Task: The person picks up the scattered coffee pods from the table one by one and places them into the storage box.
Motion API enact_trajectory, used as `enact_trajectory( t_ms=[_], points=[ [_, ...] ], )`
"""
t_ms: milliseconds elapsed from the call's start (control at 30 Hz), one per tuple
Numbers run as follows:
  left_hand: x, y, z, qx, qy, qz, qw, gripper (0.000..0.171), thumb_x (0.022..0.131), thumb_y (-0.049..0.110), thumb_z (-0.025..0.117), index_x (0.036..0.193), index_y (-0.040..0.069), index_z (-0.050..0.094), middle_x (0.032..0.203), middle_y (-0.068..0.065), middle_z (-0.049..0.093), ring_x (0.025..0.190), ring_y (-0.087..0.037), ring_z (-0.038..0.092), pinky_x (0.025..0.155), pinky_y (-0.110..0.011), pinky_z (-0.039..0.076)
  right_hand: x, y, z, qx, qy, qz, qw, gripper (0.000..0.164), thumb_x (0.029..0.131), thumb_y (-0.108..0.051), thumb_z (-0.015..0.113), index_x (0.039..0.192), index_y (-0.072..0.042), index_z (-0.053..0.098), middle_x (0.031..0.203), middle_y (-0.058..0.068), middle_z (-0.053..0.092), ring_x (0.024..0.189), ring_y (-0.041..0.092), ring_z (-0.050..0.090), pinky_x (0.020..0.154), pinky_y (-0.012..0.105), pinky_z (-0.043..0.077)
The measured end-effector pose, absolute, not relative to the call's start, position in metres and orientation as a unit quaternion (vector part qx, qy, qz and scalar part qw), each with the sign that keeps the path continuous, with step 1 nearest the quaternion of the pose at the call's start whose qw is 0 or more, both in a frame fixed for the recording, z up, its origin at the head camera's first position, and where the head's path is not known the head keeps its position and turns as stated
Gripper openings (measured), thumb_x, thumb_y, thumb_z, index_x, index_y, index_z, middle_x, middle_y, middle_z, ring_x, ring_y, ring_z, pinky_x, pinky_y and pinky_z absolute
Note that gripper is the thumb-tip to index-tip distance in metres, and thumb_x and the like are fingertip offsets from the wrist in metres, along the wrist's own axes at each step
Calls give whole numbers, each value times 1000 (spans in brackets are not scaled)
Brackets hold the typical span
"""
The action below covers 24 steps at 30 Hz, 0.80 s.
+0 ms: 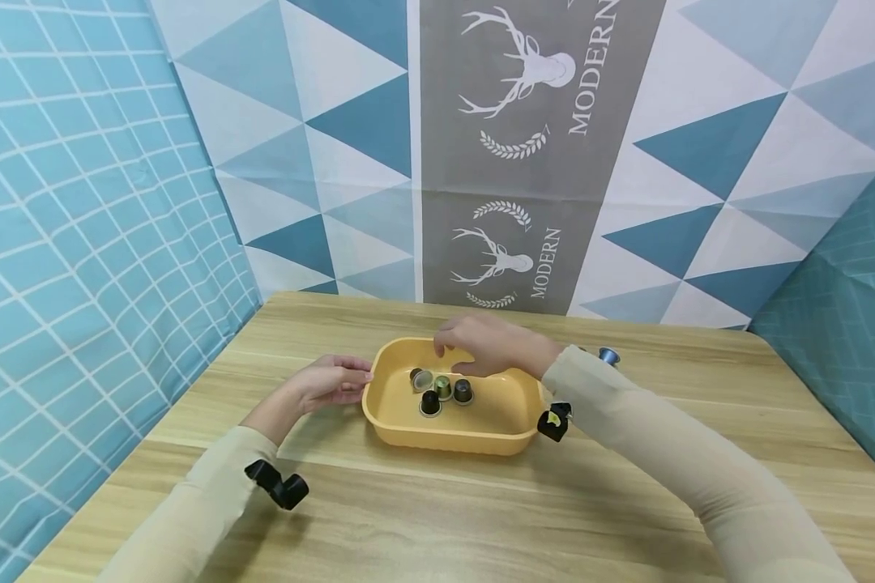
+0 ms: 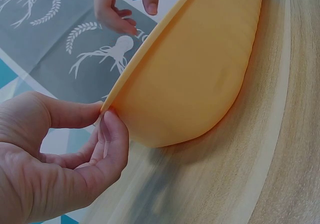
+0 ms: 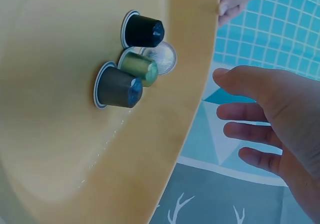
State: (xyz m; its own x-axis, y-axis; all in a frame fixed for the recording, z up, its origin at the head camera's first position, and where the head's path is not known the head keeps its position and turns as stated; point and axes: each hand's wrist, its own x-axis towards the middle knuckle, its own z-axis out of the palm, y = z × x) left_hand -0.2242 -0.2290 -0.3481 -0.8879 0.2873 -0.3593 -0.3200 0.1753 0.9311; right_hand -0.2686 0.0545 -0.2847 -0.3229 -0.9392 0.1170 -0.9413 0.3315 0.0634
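Observation:
A yellow plastic basin [image 1: 445,441] stands on the table. My left hand [image 1: 328,380] pinches its left rim between thumb and fingers, as the left wrist view shows. Inside, grouped left of the middle, are a black coffee capsule [image 1: 430,402], a green capsule [image 1: 443,388] and a dark grey capsule [image 1: 463,392], all upright. Behind them another capsule [image 1: 423,380] lies tipped, its pale lid showing. My right hand [image 1: 484,344] hovers over the basin's far side, holding nothing; in the right wrist view its fingers [image 3: 245,130] are spread and loosely bent.
A blue capsule [image 1: 608,356] lies on the wooden table [image 1: 481,518] right of the basin, just past my right sleeve; a small dark piece beside it is mostly hidden. A patterned cloth [image 1: 364,162] hangs behind the table's back edge. Blue grid cloth [image 1: 80,202] hangs at left.

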Motion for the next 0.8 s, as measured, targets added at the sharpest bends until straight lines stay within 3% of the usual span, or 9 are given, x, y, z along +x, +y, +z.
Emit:
enact_trajectory(
  t_ms=[533,800],
  points=[
    [-224,-227,-346,-16,720,651,240,45,94,5,55,132,-12,38,87,1,60,78,-6,60,70,-17,55,-259,76,-293,582,-793,53,175,24,77,-15,77,97,-11,65,96,2,65,95,18,61,89,36,51],
    [-224,-228,-346,-17,723,648,238,46,94,6,55,133,-12,38,88,1,60,80,-6,60,72,-17,55,-255,90,-300,566,-803,48,181,24,78,-16,76,99,-12,65,98,0,65,98,18,61,94,37,49]
  ],
)
